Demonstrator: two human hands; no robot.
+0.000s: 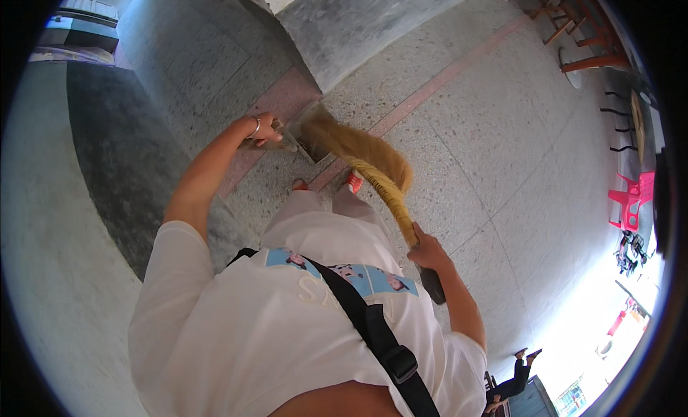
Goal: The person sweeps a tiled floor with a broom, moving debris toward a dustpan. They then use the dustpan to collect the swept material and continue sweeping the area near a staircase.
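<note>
My right hand (430,249) is closed round the yellow, bound handle of a broom (387,195); a dark handle end sticks out below the hand. The broom's wide brown bristles spread over the floor in front of my feet and lie against the dustpan. My left hand (266,129), with a bracelet at the wrist, grips the handle of a greyish dustpan (312,157). The dustpan is low at the floor, by the wall corner. Bristles partly hide its inside, so I cannot make out what lies in it.
A wall corner (308,51) juts out just ahead; another grey-and-white wall (100,166) runs along my left. Wooden furniture (573,30) stands far right, with a pink plastic chair (632,200) nearer. A person in dark clothes (514,388) is at the lower right.
</note>
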